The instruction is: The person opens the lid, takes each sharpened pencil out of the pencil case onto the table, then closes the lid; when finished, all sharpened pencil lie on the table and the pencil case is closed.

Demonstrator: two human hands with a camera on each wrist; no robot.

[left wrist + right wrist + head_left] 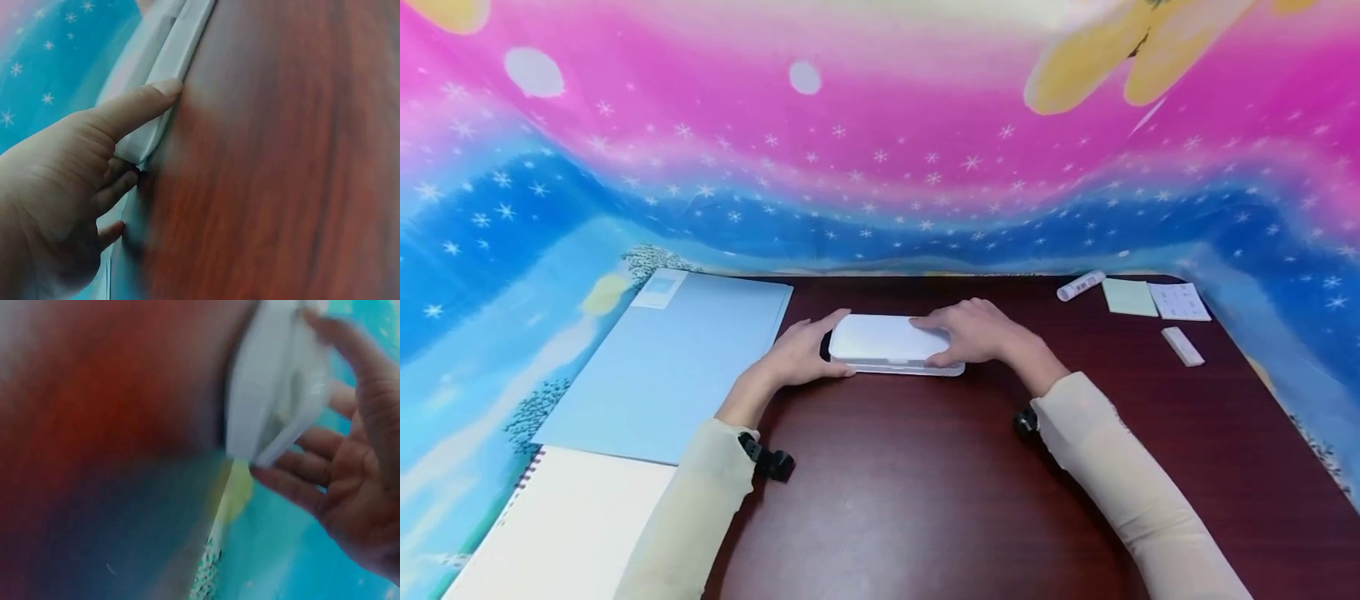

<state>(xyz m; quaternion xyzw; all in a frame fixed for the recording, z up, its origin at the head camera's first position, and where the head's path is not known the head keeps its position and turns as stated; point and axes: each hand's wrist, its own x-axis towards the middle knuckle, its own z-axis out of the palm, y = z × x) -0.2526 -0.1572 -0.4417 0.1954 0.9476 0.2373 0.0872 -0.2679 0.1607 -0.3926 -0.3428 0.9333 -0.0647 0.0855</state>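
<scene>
A white oblong case with rounded corners lies on the dark wooden table, its long side facing me. My left hand grips its left end, with the thumb along the front edge and the other fingers round the end and back. At the other end my right hand holds the case's lid between thumb and fingers. In the right wrist view, a gap shows between the lid and the base. The left wrist view shows my left thumb across the case's front side. What the case contains is hidden.
A light blue folder lies at left, above a white spiral notebook. At the far right are a white tube, a pale green note pad, a printed white pad and a small white block. A patterned curtain surrounds the table.
</scene>
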